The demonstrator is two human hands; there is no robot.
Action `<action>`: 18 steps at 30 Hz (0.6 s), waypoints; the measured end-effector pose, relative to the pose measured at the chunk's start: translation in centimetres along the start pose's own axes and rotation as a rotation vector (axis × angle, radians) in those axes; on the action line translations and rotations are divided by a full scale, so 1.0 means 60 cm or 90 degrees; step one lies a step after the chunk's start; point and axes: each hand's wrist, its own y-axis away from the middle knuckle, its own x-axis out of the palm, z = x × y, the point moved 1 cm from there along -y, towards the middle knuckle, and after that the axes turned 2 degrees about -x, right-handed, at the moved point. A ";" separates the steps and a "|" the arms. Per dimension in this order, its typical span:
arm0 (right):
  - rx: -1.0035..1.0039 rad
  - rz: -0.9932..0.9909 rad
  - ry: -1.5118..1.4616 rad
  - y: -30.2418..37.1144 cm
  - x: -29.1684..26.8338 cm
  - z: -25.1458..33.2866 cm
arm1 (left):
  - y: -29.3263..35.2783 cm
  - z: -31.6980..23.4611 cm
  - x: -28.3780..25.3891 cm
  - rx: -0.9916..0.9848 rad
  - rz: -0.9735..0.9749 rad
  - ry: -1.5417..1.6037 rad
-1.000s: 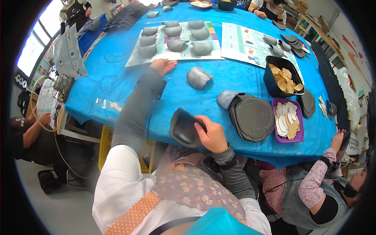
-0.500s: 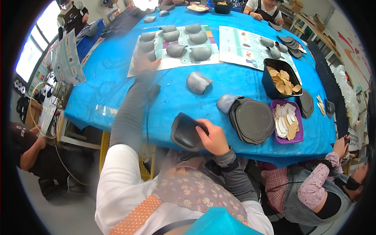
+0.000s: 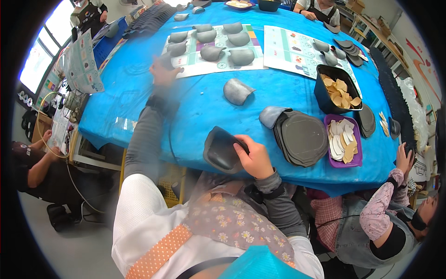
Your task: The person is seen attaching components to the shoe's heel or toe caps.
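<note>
My right hand (image 3: 253,158) grips a dark grey curved moulded piece (image 3: 222,149) at the near edge of the blue table (image 3: 139,107), thumb inside its hollow. My left arm stretches far forward. My left hand (image 3: 162,74) is blurred by motion at the near left corner of a printed sheet (image 3: 204,67). Its fingers are at a grey shaped piece (image 3: 165,59); the grip is too blurred to tell. Several more grey shaped pieces (image 3: 241,56) lie in rows on that sheet. One loose grey piece (image 3: 237,90) lies on the cloth between the hands.
A stack of dark flat pieces (image 3: 302,138) lies right of my right hand, then a purple tray of pale cut-outs (image 3: 344,142) and a black tub of tan cut-outs (image 3: 338,88). A second printed sheet (image 3: 288,49) lies beyond. Other people sit at right (image 3: 385,218), left (image 3: 32,162) and far side.
My left hand has swept leftward along the sheet's near edge and is now blurred. My right hand still holds the dark piece in about the same place.
</note>
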 end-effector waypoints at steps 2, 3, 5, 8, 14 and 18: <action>0.002 -0.003 -0.004 0.000 -0.001 0.000 | 0.020 0.006 -0.029 0.034 -0.060 -0.003; -0.003 0.000 -0.003 0.000 -0.002 0.000 | 0.034 0.010 -0.047 0.042 -0.090 0.003; -0.004 0.003 -0.006 0.001 -0.002 0.001 | 0.063 0.018 -0.088 0.063 -0.121 -0.037; 0.001 0.012 0.009 0.003 -0.002 0.000 | 0.110 0.037 -0.141 0.118 -0.077 -0.143; -0.014 -0.004 0.023 0.003 0.000 0.001 | 0.162 0.064 -0.190 0.009 0.011 -0.194; -0.006 -0.007 0.026 0.004 -0.001 0.003 | 0.153 0.024 -0.194 0.084 0.045 -0.240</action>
